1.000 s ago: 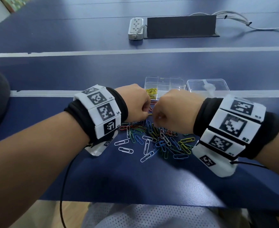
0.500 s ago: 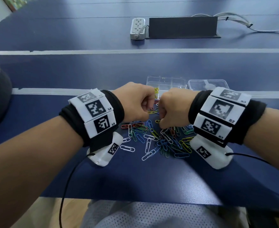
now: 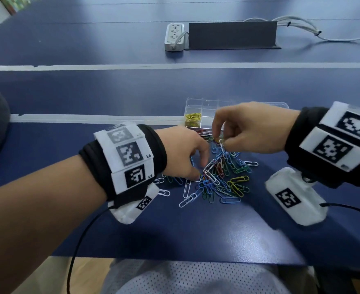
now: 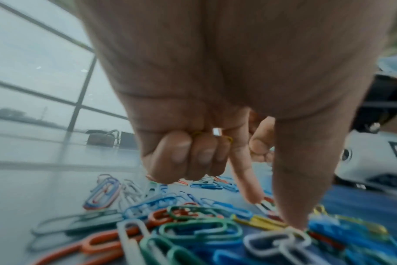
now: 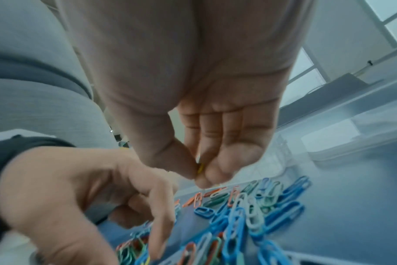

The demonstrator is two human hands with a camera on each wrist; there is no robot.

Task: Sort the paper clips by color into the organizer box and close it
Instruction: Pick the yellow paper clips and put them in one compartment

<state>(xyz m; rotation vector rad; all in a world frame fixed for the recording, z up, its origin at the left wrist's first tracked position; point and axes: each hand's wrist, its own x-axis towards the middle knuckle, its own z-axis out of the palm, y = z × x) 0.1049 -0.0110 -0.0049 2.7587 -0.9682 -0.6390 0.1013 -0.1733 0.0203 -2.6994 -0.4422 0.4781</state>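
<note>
Here the right hand (image 3: 249, 130) pinches a yellow clip (image 5: 201, 167) (mostly hidden).

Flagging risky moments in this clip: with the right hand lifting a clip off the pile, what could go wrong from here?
The right hand pinches a yellow clip, but a white chain of clips hangs below it; linked clips could ride into the box.
The left hand keeps yellow clips under curled fingers while poking the pile; they might slip out.
</note>
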